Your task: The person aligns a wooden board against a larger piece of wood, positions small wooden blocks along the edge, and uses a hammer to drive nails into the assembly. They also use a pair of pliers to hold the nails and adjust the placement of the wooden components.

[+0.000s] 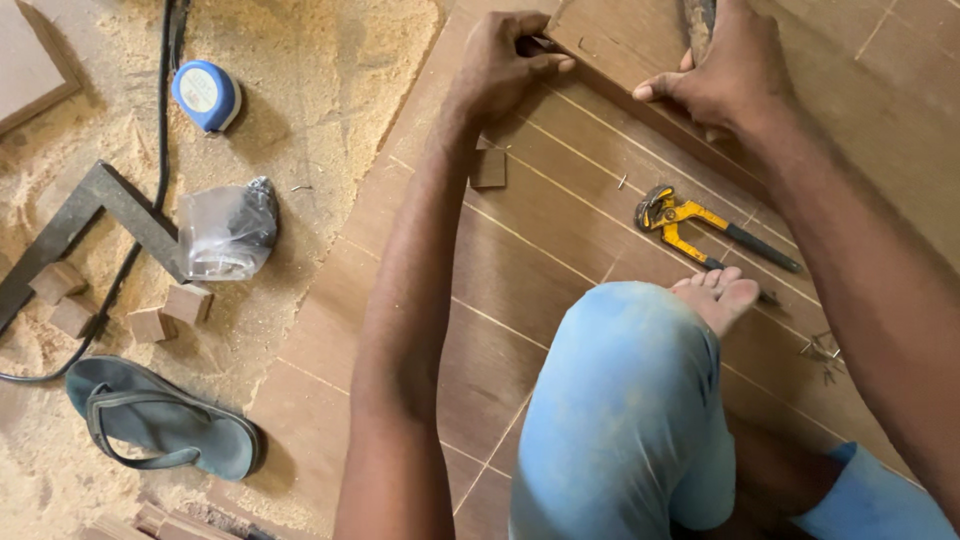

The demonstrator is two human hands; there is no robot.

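A large brown wood-veneer panel [560, 250], crossed by thin pale inlay lines, lies flat on the sawdust-strewn floor [310, 60] and serves as the work surface; the person crouches on it, a knee in light blue trousers [625, 400] and a bare foot [718, 297] resting on its middle, apparently to steady it with body weight. At the panel's far edge a smaller wooden board [625, 40] of the same brown tone, smooth-faced with a straight near edge, lies on top, seemingly pressed in place from both sides. The left hand [505, 62] is closed on the board's left corner, fingers curled over its edge and thumb along it; the right hand [725, 70] presses down on the board's right part, fingers bent over a dark narrow object whose kind cannot be told. Yellow-handled pliers [690, 228] lie on the panel toward its right edge, within reach of the right hand, and a small square wood offcut [489, 167] sits just below the left wrist. Off the panel's left edge, in the sawdust, lie a green sandal [160, 420], a dark L-shaped square [90, 215], a clear plastic bag [225, 232], several small wood blocks [170, 312] and a blue tape measure [206, 94].
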